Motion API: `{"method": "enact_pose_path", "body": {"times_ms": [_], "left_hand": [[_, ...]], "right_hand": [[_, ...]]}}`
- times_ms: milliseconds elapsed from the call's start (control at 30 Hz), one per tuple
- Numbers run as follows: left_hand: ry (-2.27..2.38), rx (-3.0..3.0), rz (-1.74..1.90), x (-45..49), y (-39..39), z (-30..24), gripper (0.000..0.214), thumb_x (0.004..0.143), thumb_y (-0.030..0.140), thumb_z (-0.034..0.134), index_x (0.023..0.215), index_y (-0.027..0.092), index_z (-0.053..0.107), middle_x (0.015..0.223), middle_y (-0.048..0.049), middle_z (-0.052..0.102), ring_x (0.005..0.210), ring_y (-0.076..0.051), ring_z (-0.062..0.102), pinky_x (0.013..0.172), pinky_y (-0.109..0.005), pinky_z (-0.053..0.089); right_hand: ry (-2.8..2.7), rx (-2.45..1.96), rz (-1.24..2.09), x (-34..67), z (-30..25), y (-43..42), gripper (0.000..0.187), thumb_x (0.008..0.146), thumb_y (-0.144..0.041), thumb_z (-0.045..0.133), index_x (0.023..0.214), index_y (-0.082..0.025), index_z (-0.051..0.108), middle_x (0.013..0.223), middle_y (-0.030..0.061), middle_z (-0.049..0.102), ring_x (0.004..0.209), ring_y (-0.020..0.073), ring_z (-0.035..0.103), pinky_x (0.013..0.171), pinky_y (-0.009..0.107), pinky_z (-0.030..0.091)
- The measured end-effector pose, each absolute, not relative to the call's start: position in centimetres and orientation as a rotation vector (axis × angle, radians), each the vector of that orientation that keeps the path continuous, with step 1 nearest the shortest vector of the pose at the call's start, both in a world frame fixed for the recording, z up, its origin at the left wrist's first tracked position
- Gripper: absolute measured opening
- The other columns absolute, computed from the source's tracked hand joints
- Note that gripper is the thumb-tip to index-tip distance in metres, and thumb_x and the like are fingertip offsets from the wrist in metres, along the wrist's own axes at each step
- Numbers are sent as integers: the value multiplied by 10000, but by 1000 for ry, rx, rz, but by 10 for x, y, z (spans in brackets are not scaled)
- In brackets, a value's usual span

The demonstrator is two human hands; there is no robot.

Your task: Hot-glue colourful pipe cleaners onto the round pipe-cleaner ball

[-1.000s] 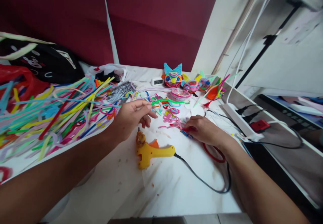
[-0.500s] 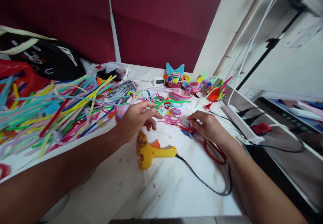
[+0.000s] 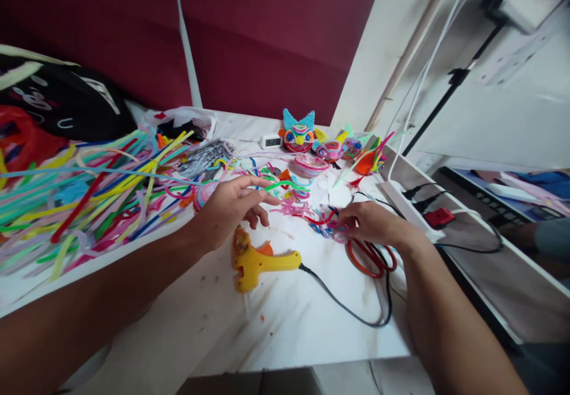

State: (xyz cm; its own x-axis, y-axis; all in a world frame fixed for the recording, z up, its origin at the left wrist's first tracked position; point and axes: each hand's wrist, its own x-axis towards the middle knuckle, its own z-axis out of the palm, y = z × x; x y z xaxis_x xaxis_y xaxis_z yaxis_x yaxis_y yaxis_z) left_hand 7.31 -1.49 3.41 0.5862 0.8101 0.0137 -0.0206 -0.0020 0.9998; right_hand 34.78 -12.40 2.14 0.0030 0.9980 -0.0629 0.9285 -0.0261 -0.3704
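My left hand [image 3: 231, 208] is closed in a loose pinch on a green pipe cleaner [image 3: 287, 187], which points right from the fingertips. My right hand [image 3: 369, 221] has its fingers curled at the blade end of a pair of scissors [image 3: 370, 264] with red handles; the hand hides most of the blades. Beside those fingers lies a heap of small pink, red and blue pipe cleaner pieces [image 3: 312, 212]. A yellow glue gun [image 3: 262, 264] rests on its side between my forearms, its black cord curving right. A round pink coiled piece [image 3: 205, 193] is partly behind my left hand.
Many loose coloured pipe cleaners [image 3: 102, 187] cover the left side. At the back stand a small white digital clock [image 3: 271, 141], an owl-like figure [image 3: 299, 133] and several other pipe cleaner figures. A power strip [image 3: 409, 214] with plugs lies on the right, before a ledge.
My right hand has lowered and closed at the scissors, whose red handles have shifted and now show two loops. The pipe cleaner in my left hand has turned slightly downward. The whole view has shifted.
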Motion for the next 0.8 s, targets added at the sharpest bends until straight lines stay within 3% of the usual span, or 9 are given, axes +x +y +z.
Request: {"method": "enact_pose_path", "body": {"times_ms": [100,200,333,400,467,567,667,800], "left_hand": [[726,1441,731,76,-15,39,213,784,196,604,986,137,569,883,-96,759,466,-104,629,415,-196,429],[711,1463,739,86,-10,43,191,799,171,592,986,137,563,893,-98,755,456,-98,623,405,-188,419],[744,1538,755,111,11,46,168,837,142,536,1004,138,545,954,-120,742,471,-89,625,415,-182,420],[807,1700,759,123,24,47,234,869,172,500,1102,151,514,1012,-122,731,513,-99,646,447,-195,444],[871,1911,698,132,31,48,320,890,236,485,1204,173,495,945,-82,731,489,-110,632,432,-202,409],[855,2061,704,140,25,49,273,862,317,565,1090,175,619,736,-12,695,455,-99,546,481,-213,372],[713,2274,800,145,4,50,207,836,344,600,935,183,687,821,-3,689,630,-113,574,591,-219,387],[575,2288,700,151,-16,48,269,825,392,609,737,151,690,610,15,635,573,-115,544,552,-219,361]], "right_hand": [[-1936,-1989,492,345,22,-120,117,612,-105,645,597,-215,682,660,23,654,636,160,541,634,279,369],[-1778,-1889,528,345,28,-119,35,666,-203,637,669,-200,671,699,27,637,641,151,521,624,274,375],[-1521,-1732,674,342,35,-120,238,710,-415,639,732,-179,624,651,7,600,580,121,487,566,257,380],[-1401,-1668,716,339,36,-119,289,701,-457,649,731,-173,601,627,-6,573,549,103,459,538,248,369],[-1313,-1615,736,336,35,-117,292,682,-451,667,730,-173,590,613,-18,551,531,92,439,514,239,354],[-1249,-1558,763,331,32,-114,257,652,-405,688,706,-171,595,581,-29,534,498,81,411,476,229,324],[-1240,-1516,739,324,28,-112,206,653,-352,690,700,-168,610,572,-33,547,483,76,407,467,225,308],[-1290,-1464,640,316,24,-111,125,654,-256,700,690,-168,619,651,-12,616,566,98,492,536,237,369]]}}
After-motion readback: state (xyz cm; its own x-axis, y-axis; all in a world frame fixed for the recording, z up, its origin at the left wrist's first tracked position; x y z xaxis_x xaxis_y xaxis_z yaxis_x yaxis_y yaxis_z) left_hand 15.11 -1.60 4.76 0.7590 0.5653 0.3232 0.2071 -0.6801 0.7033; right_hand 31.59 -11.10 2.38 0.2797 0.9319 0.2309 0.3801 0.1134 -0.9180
